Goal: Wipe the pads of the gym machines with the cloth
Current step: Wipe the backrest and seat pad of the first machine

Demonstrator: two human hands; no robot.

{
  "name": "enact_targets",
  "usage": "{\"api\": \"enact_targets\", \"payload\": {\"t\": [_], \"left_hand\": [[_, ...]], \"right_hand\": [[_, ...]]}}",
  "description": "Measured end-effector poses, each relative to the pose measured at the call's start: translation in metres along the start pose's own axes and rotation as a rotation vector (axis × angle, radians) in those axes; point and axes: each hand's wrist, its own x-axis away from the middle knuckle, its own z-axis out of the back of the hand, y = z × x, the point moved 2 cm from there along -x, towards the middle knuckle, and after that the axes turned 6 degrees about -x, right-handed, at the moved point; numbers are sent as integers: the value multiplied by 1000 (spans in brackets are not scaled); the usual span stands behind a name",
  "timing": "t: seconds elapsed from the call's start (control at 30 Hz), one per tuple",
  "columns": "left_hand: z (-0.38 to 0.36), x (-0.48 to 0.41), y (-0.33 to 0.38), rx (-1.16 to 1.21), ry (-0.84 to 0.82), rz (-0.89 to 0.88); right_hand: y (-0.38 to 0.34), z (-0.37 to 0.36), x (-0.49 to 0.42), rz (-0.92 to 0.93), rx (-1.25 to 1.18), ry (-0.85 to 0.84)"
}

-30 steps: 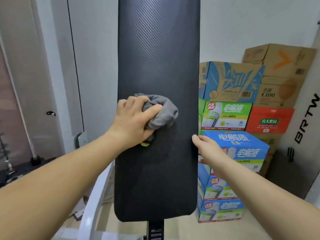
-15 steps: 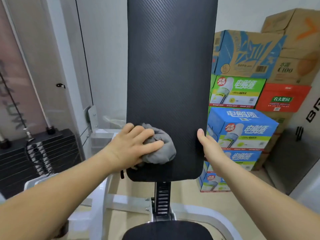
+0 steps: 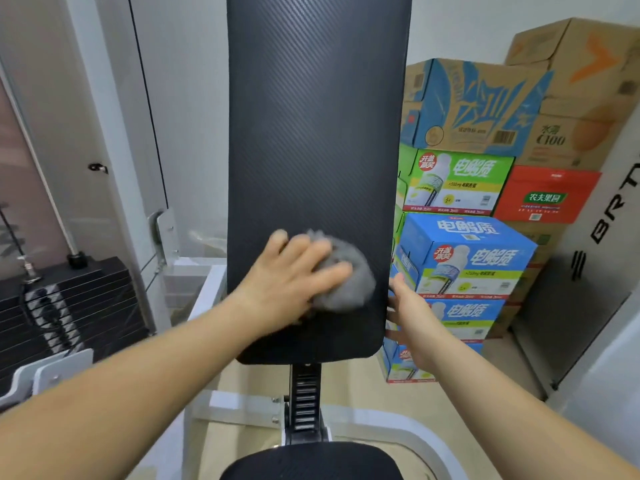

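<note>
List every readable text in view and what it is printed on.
"电解质": green carton and blue carton.
"农夫果园": red carton.
"C100": brown carton.
"BRT", cut off at the frame edge: grey panel.
Small print and barcodes on the cartons: too small to read.

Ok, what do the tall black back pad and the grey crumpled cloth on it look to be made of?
The tall black back pad looks like padded vinyl or faux leather: matte, with a fine diagonal weave-like emboss and rounded corners. The grey crumpled cloth under the left hand looks like soft, fuzzy fabric, possibly microfibre; motion blur leaves that open.
</note>
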Motion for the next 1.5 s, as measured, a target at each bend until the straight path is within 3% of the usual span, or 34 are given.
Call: {"api": "enact_targets", "payload": {"t": [0.13,0.23,0.37,0.43,0.57,0.63,0.7,0.77,0.83,1.0,1.1,1.17,1.3,1.37,1.5], "left_hand": [[7,-89,-20,8,-53,362],[-7,-88,22,125,-54,378],[-32,-16,106,180,-17,86],[-43,32,128,141,-95,-144],[-37,87,101,81,-197,-510],[-18,73,69,101,-66,-405],[-4,47,22,121,44,-86],[5,25,-19,147,45,182],[7,23,-24,174,-38,279],[6,43,49,224,-218,401],[-9,38,58,209,-185,405],[-14,36,64,229,-116,269],[-12,57,43,156,-48,-240],[-9,55,0,121,30,-141],[7,19,-93,153,128,314]], "right_hand": [[-11,7,4,13,-27,28],[-13,12,7,4,-21,29],[-4,17,7,-9,-81,120],[5,19,8,-21,35,152],[12,21,10,87,305,201],[6,15,11,207,336,217],[-6,3,12,282,362,233],[-11,-7,11,292,373,249],[-5,-15,10,317,393,267],[9,-17,18,396,399,288],[5,-11,26,463,504,333],[-5,-11,36,581,635,387],[-39,-31,48,840,831,321],[-58,-48,46,914,878,268],[-110,-93,39,1073,1019,221]]}}
